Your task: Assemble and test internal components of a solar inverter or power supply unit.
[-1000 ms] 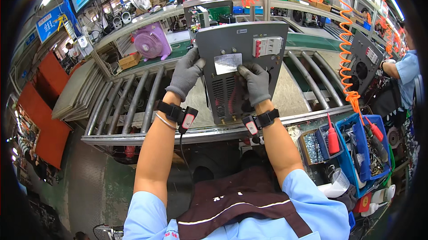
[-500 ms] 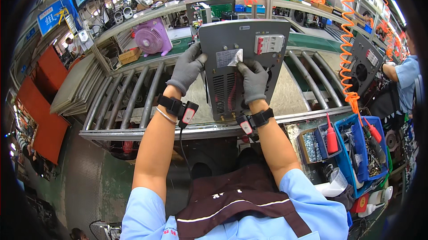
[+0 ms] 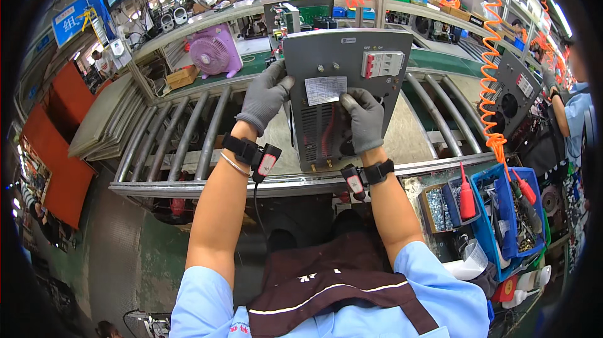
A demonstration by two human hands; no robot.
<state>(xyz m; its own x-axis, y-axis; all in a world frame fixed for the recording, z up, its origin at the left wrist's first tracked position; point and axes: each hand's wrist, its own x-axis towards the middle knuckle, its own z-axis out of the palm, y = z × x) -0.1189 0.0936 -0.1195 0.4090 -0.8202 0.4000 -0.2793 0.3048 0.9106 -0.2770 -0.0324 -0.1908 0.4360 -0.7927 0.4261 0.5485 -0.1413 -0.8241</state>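
Note:
A dark grey metal machine panel (image 3: 377,39), with a red-and-white breaker switch (image 3: 383,64) and vent slots, stands upright in front of me on the roller conveyor. My left hand (image 3: 267,96), in a grey glove, is closed around the panel's left edge, with the thumb on the front face. On the panel sits a silver printed label (image 3: 325,90). The thumb and fingertips of my gloved right hand (image 3: 364,119) are pinched together at the label's lower right corner. Whether that corner is lifted or flat is hidden by the fingers.
Metal rollers (image 3: 183,130) lie on both sides of the panel. Behind stands a purple fan (image 3: 212,53). At right are blue bins (image 3: 518,212) of tools and screws, a red bottle (image 3: 467,196) and an orange coiled hose (image 3: 487,80). A co-worker (image 3: 575,112) handles another panel.
The label's right part, bent and shiny before, now looks flatter. My right hand has shifted slightly right along with the label's corner. My left hand keeps its hold on the panel edge.

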